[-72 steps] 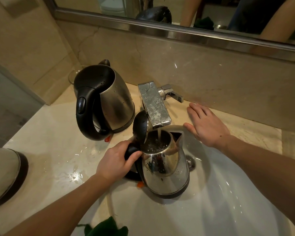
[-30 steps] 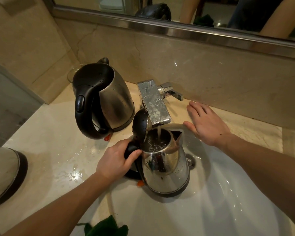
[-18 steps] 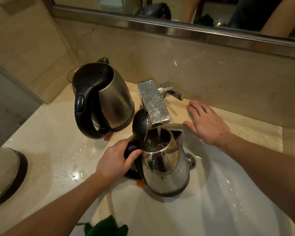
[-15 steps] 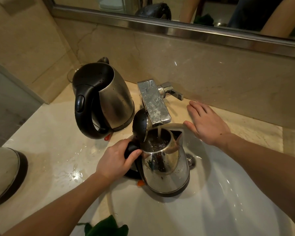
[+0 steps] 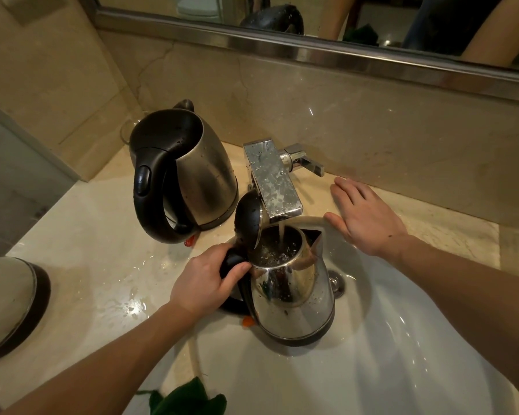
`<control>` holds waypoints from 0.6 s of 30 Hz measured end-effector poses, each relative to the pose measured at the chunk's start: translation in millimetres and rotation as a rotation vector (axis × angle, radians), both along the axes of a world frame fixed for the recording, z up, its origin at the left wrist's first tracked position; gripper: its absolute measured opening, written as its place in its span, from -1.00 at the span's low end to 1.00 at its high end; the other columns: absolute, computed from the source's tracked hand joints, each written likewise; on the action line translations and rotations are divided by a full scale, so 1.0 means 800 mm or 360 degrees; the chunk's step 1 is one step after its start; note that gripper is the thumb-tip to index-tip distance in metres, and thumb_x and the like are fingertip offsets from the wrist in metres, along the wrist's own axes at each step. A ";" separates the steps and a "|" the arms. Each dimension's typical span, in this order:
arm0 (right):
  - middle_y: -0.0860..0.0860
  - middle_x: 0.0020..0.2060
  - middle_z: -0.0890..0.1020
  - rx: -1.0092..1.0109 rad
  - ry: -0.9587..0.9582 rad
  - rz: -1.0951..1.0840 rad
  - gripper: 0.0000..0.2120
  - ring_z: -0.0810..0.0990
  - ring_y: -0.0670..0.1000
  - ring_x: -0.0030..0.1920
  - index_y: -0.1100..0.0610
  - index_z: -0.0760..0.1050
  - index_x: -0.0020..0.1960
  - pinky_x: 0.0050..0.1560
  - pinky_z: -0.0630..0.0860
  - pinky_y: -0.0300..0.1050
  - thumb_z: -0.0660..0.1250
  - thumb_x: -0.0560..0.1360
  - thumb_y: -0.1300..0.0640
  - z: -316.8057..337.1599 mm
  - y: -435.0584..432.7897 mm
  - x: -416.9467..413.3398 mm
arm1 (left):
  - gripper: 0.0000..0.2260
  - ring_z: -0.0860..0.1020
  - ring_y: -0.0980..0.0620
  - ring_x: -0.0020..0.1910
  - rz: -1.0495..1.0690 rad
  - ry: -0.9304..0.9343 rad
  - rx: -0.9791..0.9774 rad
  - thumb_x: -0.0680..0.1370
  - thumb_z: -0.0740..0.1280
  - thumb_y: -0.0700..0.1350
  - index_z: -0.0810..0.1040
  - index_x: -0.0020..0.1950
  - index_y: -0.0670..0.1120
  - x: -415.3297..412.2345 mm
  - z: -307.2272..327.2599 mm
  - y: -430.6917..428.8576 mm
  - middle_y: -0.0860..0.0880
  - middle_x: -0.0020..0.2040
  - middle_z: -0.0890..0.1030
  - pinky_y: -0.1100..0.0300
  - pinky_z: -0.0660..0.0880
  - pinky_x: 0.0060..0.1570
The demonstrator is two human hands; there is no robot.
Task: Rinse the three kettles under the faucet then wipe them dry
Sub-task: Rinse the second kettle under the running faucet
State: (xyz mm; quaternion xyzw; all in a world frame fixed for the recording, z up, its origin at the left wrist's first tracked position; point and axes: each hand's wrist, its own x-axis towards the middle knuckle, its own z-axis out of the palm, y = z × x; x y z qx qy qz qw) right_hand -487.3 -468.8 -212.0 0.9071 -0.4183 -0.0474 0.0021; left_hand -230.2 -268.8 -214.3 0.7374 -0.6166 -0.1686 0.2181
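A shiny steel kettle (image 5: 294, 304) stands in the white sink (image 5: 402, 354) with its lid up, right under the chrome faucet (image 5: 274, 181). Water runs from the spout into its mouth. My left hand (image 5: 205, 283) grips its black handle. My right hand (image 5: 367, 218) rests flat, fingers straight, on the counter by the sink rim, just right of the faucet. A second steel kettle (image 5: 198, 175) with a black handle stands on the counter to the left. A third kettle (image 5: 11, 304) shows partly at the left edge.
The beige counter (image 5: 102, 265) is wet around the kettles. The faucet lever (image 5: 307, 163) points right, near my right hand. A dark green cloth (image 5: 189, 399) lies at the bottom edge. A glass (image 5: 125, 133) stands behind the second kettle. A mirror runs along the back wall.
Nothing has shifted apart from the water running into the kettle. Both hands stay where they were.
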 end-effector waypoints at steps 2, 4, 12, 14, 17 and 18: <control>0.10 0.53 0.20 0.0004 0.0000 -0.0003 -0.34 0.14 0.13 0.51 0.17 0.14 0.54 0.50 0.08 0.01 -0.14 0.63 -0.24 0.000 0.000 0.000 | -0.41 0.55 0.06 -0.03 0.0008 -0.0001 -0.0001 0.47 0.04 0.35 0.50 0.23 -0.04 0.000 0.000 0.000 0.01 0.04 0.61 0.24 0.48 -0.05; 0.10 0.53 0.20 -0.0003 0.0008 -0.0002 -0.33 0.14 0.13 0.51 0.17 0.14 0.54 0.50 0.08 0.02 -0.18 0.63 -0.26 0.000 0.000 0.000 | -0.41 0.54 0.06 -0.03 0.0015 -0.0001 0.0000 0.47 0.04 0.34 0.50 0.23 -0.05 -0.002 0.002 -0.001 0.01 0.04 0.61 0.23 0.48 -0.05; 0.10 0.53 0.21 0.0006 -0.0017 -0.0005 -0.30 0.14 0.13 0.51 0.17 0.14 0.54 0.50 0.08 0.02 -0.22 0.61 -0.27 0.001 0.000 0.001 | -0.34 0.54 0.06 -0.02 0.0020 0.0005 0.0025 0.45 0.01 0.41 0.50 0.23 -0.04 -0.001 0.000 0.000 0.02 0.05 0.61 0.25 0.46 -0.04; 0.10 0.53 0.20 0.0012 -0.0016 -0.0007 -0.32 0.13 0.13 0.51 0.17 0.13 0.54 0.51 0.08 0.02 -0.19 0.62 -0.26 0.000 0.000 0.000 | -0.31 0.54 0.05 -0.02 0.0018 0.0011 0.0026 0.44 -0.01 0.45 0.50 0.23 -0.04 0.000 0.000 0.001 0.02 0.05 0.61 0.24 0.48 -0.04; 0.10 0.53 0.20 0.0014 -0.0020 -0.0005 -0.30 0.14 0.13 0.51 0.17 0.15 0.54 0.50 0.08 0.02 -0.23 0.60 -0.27 0.001 0.000 0.000 | -0.28 0.55 0.03 -0.03 0.0014 0.0009 0.0008 0.45 -0.07 0.47 0.50 0.22 -0.04 0.001 0.000 0.001 0.01 0.03 0.61 0.19 0.50 -0.05; 0.10 0.53 0.20 0.0014 -0.0021 -0.0003 -0.30 0.14 0.14 0.51 0.17 0.15 0.54 0.50 0.08 0.02 -0.22 0.60 -0.27 0.000 0.000 0.000 | -0.26 0.55 0.02 -0.03 0.0014 0.0013 0.0011 0.44 -0.08 0.48 0.51 0.21 -0.05 0.000 0.001 0.001 0.01 0.03 0.61 0.17 0.51 -0.05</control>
